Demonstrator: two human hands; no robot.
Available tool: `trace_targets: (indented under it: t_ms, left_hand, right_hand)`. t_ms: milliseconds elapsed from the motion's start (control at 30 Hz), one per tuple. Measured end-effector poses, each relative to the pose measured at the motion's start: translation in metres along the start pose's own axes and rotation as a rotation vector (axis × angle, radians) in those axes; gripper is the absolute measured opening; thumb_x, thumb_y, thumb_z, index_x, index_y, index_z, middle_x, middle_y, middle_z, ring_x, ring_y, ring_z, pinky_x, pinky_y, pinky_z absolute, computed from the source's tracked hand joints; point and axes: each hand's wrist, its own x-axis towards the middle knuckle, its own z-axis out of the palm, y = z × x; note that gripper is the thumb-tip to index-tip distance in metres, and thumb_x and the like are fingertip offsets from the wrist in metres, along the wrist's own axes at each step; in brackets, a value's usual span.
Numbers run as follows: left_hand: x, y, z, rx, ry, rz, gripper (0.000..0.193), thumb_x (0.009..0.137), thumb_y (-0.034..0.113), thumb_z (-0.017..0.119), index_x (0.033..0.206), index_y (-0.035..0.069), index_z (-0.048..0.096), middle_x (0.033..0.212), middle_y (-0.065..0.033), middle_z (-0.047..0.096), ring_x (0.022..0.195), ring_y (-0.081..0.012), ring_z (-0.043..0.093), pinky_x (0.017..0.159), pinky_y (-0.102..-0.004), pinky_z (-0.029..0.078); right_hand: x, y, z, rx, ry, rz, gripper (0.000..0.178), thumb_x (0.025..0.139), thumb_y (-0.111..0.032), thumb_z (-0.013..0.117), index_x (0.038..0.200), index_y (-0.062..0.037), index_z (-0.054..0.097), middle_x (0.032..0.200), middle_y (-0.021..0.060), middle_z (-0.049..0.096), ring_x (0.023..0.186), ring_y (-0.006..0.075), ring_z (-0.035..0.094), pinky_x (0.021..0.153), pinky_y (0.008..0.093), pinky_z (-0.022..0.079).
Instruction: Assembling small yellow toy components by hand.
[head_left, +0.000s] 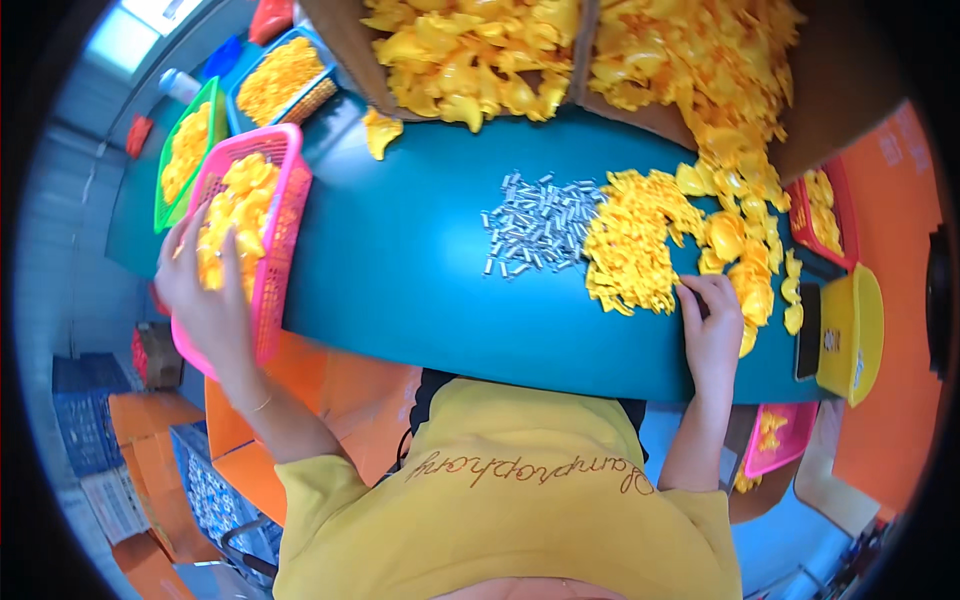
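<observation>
My left hand (208, 305) reaches over the pink basket (292, 190) at the left edge of the table, its fingers spread on the glossy yellow plastic pieces (252, 185) inside. On the right, my right hand (714, 318) has thumb and forefinger pinched together at the near right edge of a heap of small yellow plastic parts (630, 240). Whatever sits between those fingertips is too small to make out. Short silver metal pins (540, 225) lie in a loose pile touching that heap's left side. Larger rounded yellow pieces (724, 236) are spread just right of it.
Cardboard boxes (585, 50) full of yellow pieces stand along the far side of the teal table (400, 260). Green (212, 110) and blue baskets (325, 80) are at the far left. A red basket (848, 225), a dark phone-like slab (808, 330) and a yellow bin (850, 335) line the right end.
</observation>
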Motion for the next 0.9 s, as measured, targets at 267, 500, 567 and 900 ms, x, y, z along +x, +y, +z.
trace_targets:
  t_ms: [267, 500, 567, 900]
  left_hand:
    - [0.041, 0.073, 0.134, -0.540, -0.288, 0.192, 0.022, 0.098, 0.012, 0.068, 0.119, 0.006, 0.076, 0.126, -0.0130, 0.073, 0.119, -0.0334, 0.067, 0.105, -0.0431, 0.052]
    - [0.033, 0.063, 0.183, -0.290, -0.546, 0.227, 0.026, 0.100, 0.023, 0.067, 0.117, 0.005, 0.073, 0.110, -0.0167, 0.073, 0.108, -0.0376, 0.068, 0.097, -0.0469, 0.054]
    - [0.020, 0.076, 0.153, -0.277, -0.507, 0.210, 0.027, 0.100, 0.027, 0.066, 0.114, 0.005, 0.072, 0.101, -0.0169, 0.073, 0.104, -0.0372, 0.068, 0.092, -0.0477, 0.055]
    - [-0.019, 0.097, 0.047, -0.336, -0.776, 0.108, 0.037, 0.090, 0.028, 0.080, 0.117, 0.004, 0.072, 0.114, -0.0169, 0.070, 0.108, -0.0366, 0.067, 0.095, -0.0457, 0.054]
  right_hand:
    - [-0.009, -0.006, -0.002, 0.147, 0.027, 0.247, 0.011, 0.101, -0.007, 0.069, 0.109, 0.0000, 0.070, 0.098, 0.0102, 0.070, 0.082, 0.0179, 0.064, 0.071, 0.0302, 0.050]
    - [-0.033, -0.029, 0.003, 0.333, -0.074, -0.094, 0.008, 0.099, -0.002, 0.068, 0.105, -0.0018, 0.072, 0.095, 0.0073, 0.067, 0.079, 0.0147, 0.060, 0.065, 0.0259, 0.045]
    - [-0.039, -0.040, 0.005, 0.392, -0.181, -0.141, 0.013, 0.095, 0.004, 0.069, 0.105, -0.0018, 0.075, 0.097, 0.0104, 0.069, 0.084, 0.0206, 0.065, 0.066, 0.0279, 0.050]
    - [-0.042, -0.050, 0.025, 0.394, -0.306, -0.263, 0.020, 0.091, 0.004, 0.075, 0.110, -0.0017, 0.077, 0.099, 0.0111, 0.072, 0.084, 0.0250, 0.070, 0.074, 0.0320, 0.055]
